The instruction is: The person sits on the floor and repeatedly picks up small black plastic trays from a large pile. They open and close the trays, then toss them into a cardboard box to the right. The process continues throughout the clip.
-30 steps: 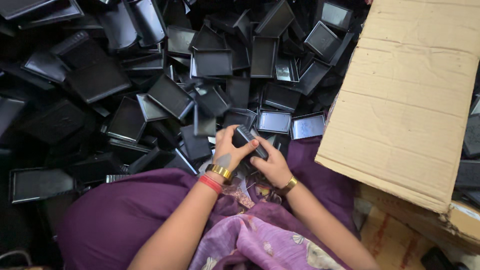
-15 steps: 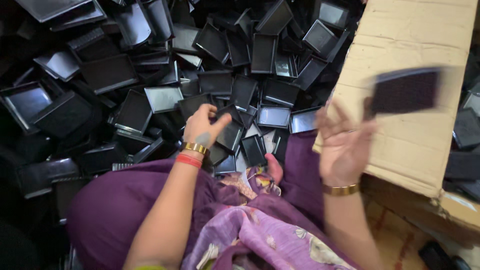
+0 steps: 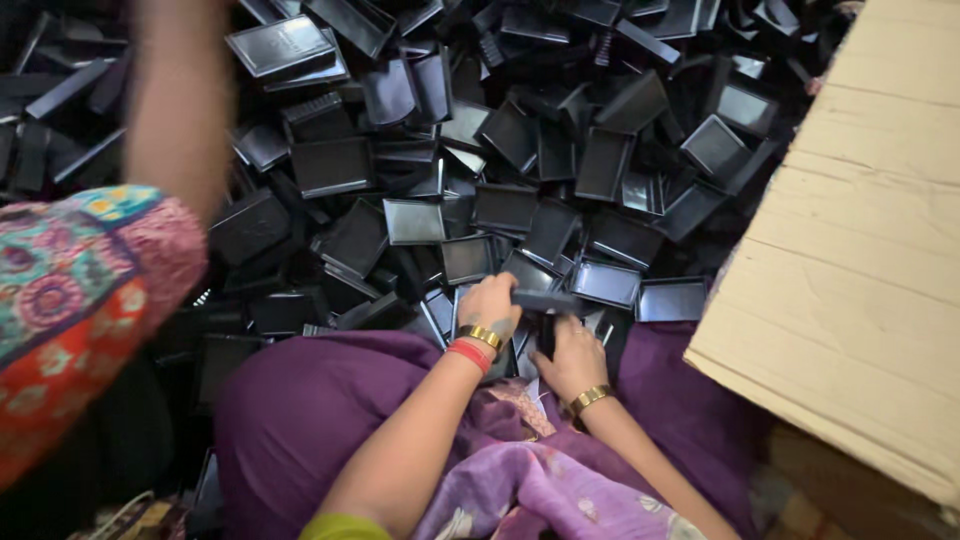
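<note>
Black tray (image 3: 545, 300) was gripped by both the left hand (image 3: 490, 305) and right hand (image 3: 568, 357), beside a heap of trays (image 3: 520, 150); brown carton (image 3: 860, 250) lay rightward.

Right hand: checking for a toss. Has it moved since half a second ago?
Yes. The right hand has come back from the cardboard box to the lap, beside the left hand.

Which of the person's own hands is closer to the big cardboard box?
The right. The right hand rests at the pile's near edge, on the side of the cardboard box, though apart from it. The left hand grips a black tray farther from the box.
</note>
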`<action>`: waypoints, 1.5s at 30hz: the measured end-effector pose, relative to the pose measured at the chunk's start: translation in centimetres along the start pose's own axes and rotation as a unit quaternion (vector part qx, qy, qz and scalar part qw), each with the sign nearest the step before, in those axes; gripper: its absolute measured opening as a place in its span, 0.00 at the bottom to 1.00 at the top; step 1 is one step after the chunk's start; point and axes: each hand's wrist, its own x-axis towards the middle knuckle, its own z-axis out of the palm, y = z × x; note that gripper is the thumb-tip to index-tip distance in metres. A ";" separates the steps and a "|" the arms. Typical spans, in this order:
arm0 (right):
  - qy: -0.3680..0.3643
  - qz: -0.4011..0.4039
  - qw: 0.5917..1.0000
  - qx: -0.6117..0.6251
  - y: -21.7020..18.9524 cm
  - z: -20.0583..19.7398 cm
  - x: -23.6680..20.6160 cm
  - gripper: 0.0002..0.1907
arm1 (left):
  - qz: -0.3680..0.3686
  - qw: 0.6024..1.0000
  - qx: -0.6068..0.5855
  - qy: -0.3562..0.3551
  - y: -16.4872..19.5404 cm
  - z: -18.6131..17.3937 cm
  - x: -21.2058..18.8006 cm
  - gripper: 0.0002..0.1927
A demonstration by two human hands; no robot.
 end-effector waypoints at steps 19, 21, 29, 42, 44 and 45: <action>0.417 0.012 0.829 0.373 6.4 -2.0 3.2 0.13 | 0.085 0.978 0.093 0.169 -0.1 -5.0 1.2 0.13; 0.405 -0.028 0.874 0.266 6.0 -1.8 2.8 0.21 | 0.057 0.980 0.123 0.149 -0.4 -4.7 1.6 0.08; 0.093 -0.065 0.993 -0.001 2.7 -1.0 0.7 0.38 | 0.152 0.948 0.270 -0.072 2.1 3.3 -1.4 0.10; 0.113 0.118 0.979 0.123 2.9 0.3 3.1 0.29 | 0.014 0.952 0.291 -0.092 3.9 2.1 -3.6 0.35; 0.224 0.081 0.906 0.350 3.3 -0.1 3.4 0.29 | -0.015 0.978 0.184 -0.096 5.2 -0.7 -3.0 0.47; 0.273 0.061 0.845 0.456 3.6 -0.5 3.4 0.30 | -0.026 0.991 0.117 -0.065 5.5 -2.1 -2.5 0.49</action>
